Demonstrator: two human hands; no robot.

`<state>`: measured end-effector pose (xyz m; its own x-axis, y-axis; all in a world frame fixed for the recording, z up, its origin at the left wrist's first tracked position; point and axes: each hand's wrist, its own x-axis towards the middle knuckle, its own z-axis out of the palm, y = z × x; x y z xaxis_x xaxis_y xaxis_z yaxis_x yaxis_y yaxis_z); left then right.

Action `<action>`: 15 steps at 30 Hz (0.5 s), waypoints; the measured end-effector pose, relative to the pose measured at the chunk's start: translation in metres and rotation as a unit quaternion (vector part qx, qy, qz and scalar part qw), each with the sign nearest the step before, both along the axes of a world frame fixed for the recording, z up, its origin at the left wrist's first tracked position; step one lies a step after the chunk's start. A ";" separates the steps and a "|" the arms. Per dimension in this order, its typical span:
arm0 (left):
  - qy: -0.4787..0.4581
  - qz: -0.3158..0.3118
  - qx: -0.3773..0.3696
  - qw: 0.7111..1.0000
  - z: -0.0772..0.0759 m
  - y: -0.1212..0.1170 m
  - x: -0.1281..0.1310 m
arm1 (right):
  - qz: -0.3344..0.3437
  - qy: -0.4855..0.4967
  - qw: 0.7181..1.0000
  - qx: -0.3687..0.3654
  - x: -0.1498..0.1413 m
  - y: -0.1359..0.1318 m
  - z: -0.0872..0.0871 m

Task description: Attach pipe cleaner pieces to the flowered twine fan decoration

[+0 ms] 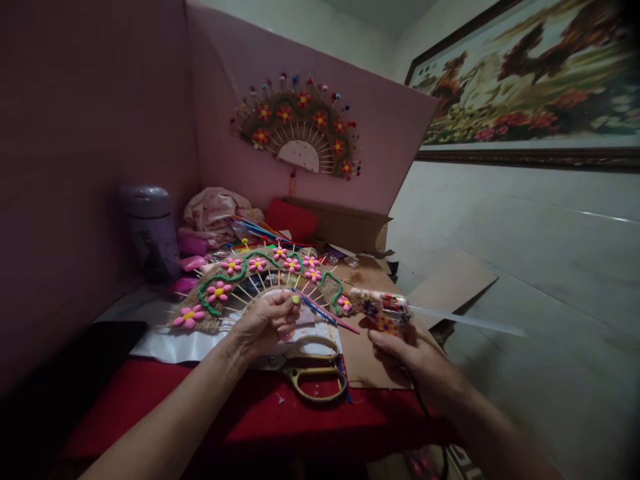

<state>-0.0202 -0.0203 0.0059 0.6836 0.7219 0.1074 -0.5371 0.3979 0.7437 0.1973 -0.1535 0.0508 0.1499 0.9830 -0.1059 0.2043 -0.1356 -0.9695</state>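
Scissors (320, 399) lie before a fan (219, 291) on a table (200, 407), a flask (150, 233) behind at left, a cardboard sheet (370, 373) at right. A person's left hand (267, 325) is in front of the fan; the right hand (407, 353), holding a glue gun (385, 311), is above the cardboard. Behind, a second fan (300, 153) hangs on a panel (395, 133); right, a framed picture (530, 87).

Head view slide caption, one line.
Left hand pinches a yellow-green piece; right hand holds a glue gun beside a pink-flowered fan.
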 end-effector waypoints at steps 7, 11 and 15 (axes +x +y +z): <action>0.005 -0.016 -0.005 1.000 0.002 -0.004 -0.001 | 0.090 -0.020 0.995 0.034 -0.043 0.006 -0.004; 0.019 -0.006 -0.014 1.000 0.007 -0.008 -0.001 | 0.113 -0.019 0.992 0.052 -0.050 0.010 -0.010; 0.004 -0.008 -0.011 1.000 0.009 -0.010 -0.001 | 0.101 -0.019 0.994 0.047 -0.055 0.012 -0.012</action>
<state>-0.0213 -0.0299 0.0145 0.6963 0.7125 0.0869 -0.5250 0.4229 0.7386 0.1423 -0.1415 0.0387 -0.0486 0.9988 -0.0098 0.2550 0.0030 -0.9669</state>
